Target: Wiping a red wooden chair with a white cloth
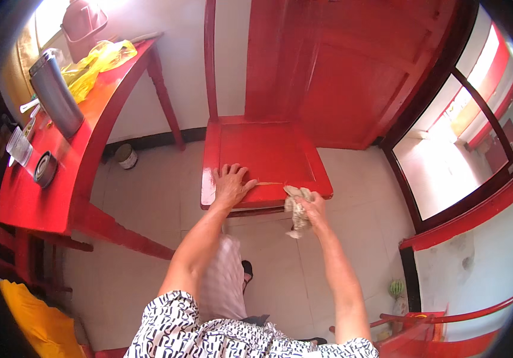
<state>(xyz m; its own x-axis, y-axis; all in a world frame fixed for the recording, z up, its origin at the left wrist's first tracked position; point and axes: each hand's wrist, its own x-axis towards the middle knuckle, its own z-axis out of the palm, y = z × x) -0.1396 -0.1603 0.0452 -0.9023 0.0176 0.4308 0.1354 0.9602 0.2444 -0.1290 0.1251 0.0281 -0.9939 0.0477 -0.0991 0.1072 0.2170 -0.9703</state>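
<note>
A red wooden chair (pixel 262 146) stands in front of me, its seat facing up. My left hand (pixel 230 185) rests on the seat near its front left corner, fingers spread. At the front right edge of the seat, my right hand (pixel 313 209) grips a crumpled, pale beige cloth (pixel 296 210). Part of the cloth touches the seat edge and the rest hangs below it. A light worn line runs along the front of the seat between my hands.
On the left, a red table (pixel 98 128) holds a grey thermos (pixel 56 95), a yellow plastic bag (pixel 98 64), a clear cup (pixel 19 147) and a dark round lid (pixel 45 169). A small can (pixel 126 156) sits on the tiled floor. Behind the chair is a red door (pixel 358 71); a dark-framed window (pixel 453 149) is at right.
</note>
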